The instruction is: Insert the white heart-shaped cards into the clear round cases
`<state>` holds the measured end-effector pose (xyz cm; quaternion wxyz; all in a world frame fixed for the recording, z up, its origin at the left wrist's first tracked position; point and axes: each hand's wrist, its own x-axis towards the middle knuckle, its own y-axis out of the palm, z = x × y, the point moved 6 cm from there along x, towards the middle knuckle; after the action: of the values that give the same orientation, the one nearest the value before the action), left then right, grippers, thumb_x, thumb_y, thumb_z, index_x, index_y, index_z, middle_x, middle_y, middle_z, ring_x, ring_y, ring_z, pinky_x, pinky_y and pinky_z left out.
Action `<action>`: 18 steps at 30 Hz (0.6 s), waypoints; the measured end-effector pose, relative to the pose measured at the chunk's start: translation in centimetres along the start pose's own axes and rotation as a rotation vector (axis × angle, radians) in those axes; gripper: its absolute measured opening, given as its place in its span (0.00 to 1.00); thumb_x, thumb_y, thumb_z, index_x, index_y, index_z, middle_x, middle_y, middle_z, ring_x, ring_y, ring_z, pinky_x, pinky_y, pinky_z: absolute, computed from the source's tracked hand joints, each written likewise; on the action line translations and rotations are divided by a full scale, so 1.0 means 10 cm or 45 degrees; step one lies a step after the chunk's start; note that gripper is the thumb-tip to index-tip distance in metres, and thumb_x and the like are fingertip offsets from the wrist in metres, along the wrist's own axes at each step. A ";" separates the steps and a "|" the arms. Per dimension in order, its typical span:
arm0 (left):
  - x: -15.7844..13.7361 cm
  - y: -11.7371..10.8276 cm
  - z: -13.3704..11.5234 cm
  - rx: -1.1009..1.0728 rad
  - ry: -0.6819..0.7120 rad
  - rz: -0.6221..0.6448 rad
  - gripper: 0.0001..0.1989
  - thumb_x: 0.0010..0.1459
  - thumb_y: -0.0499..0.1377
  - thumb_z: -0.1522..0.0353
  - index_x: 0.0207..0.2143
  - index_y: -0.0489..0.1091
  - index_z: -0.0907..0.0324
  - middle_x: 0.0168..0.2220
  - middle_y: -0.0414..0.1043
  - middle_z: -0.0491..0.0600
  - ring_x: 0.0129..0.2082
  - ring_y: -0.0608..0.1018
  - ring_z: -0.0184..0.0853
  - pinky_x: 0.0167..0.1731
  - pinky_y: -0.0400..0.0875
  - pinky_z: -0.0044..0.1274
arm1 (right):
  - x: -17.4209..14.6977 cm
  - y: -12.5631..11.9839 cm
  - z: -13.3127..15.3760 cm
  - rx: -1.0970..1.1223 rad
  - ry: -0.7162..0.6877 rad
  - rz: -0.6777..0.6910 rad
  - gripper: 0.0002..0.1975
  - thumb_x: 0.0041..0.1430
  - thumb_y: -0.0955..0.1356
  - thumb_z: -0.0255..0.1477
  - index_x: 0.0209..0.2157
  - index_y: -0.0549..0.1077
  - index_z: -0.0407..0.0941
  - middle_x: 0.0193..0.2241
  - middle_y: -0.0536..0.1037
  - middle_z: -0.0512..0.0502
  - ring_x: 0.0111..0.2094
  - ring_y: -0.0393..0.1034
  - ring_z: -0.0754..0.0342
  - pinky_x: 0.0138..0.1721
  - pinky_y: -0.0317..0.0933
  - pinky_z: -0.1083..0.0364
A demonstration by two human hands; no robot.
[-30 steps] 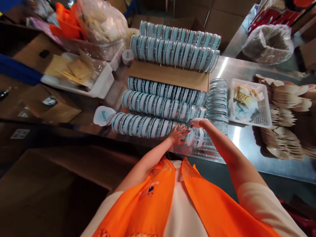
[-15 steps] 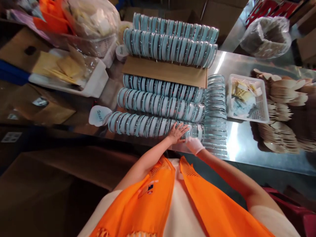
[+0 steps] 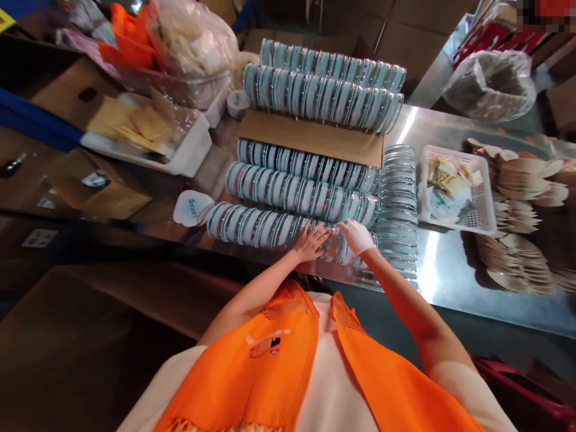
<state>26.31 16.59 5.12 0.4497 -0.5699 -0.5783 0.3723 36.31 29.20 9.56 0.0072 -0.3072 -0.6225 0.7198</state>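
Several rows of round, clear lid-like discs with pale bluish rims stand on edge on the metal table. Over the front row of discs (image 3: 252, 226) my bare left hand (image 3: 312, 241) lies with its fingers spread, touching the rims. Close to its right is my right hand (image 3: 357, 236) in a white glove, its fingers bent together at the upper edge of the same row. Whatever is pinched there is hidden. Beyond lies the second row of discs (image 3: 297, 191). A column of clear discs (image 3: 398, 198) runs along the right ends of the rows.
A brown cardboard strip (image 3: 310, 137) separates the back rows. To the right are a white basket (image 3: 492, 207) of packets and stacked wooden spoons (image 3: 517, 264). Leftward sit a white card (image 3: 191, 208) with lettering and a white tray (image 3: 195, 150). The metal table's (image 3: 454, 264) front edge lies near me.
My right hand has moved up from the near side of the front row to its upper edge. My left hand has shifted slightly left along the row. The whole view has shifted a little.
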 end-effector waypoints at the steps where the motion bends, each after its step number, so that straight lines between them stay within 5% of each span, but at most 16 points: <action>1: -0.03 0.02 0.04 0.007 -0.005 0.020 0.30 0.68 0.53 0.54 0.69 0.62 0.54 0.70 0.60 0.56 0.72 0.56 0.50 0.70 0.36 0.53 | 0.18 -0.07 -0.04 -0.001 -0.068 0.063 0.22 0.71 0.58 0.25 0.61 0.71 0.44 0.56 0.75 0.33 0.55 0.71 0.46 0.50 0.63 0.55; 5: -0.04 0.09 0.08 0.040 -0.010 0.056 0.30 0.68 0.54 0.53 0.69 0.60 0.46 0.70 0.60 0.53 0.72 0.56 0.51 0.67 0.40 0.57 | 0.71 -0.19 -0.05 -0.002 -0.264 0.316 0.16 0.63 0.67 0.24 0.51 0.79 0.41 0.49 0.81 0.41 0.46 0.75 0.52 0.44 0.63 0.60; 9: -0.01 0.10 0.08 0.019 -0.031 0.078 0.27 0.68 0.53 0.52 0.68 0.61 0.40 0.70 0.60 0.49 0.72 0.56 0.50 0.67 0.40 0.57 | 0.83 -0.18 -0.02 -0.073 -0.338 0.470 0.16 0.57 0.72 0.29 0.46 0.82 0.38 0.40 0.84 0.42 0.38 0.75 0.54 0.38 0.63 0.61; 18: -0.01 0.07 0.09 -0.019 -0.030 0.056 0.26 0.68 0.54 0.52 0.66 0.64 0.41 0.70 0.60 0.49 0.72 0.57 0.49 0.69 0.40 0.54 | 0.85 -0.13 0.09 -0.274 -0.165 0.418 0.18 0.62 0.67 0.27 0.50 0.81 0.36 0.43 0.83 0.29 0.44 0.79 0.46 0.42 0.69 0.56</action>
<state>25.69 16.66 4.16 0.4301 -0.5813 -0.5737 0.3846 28.51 32.07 7.08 -0.1831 -0.3566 -0.6365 0.6590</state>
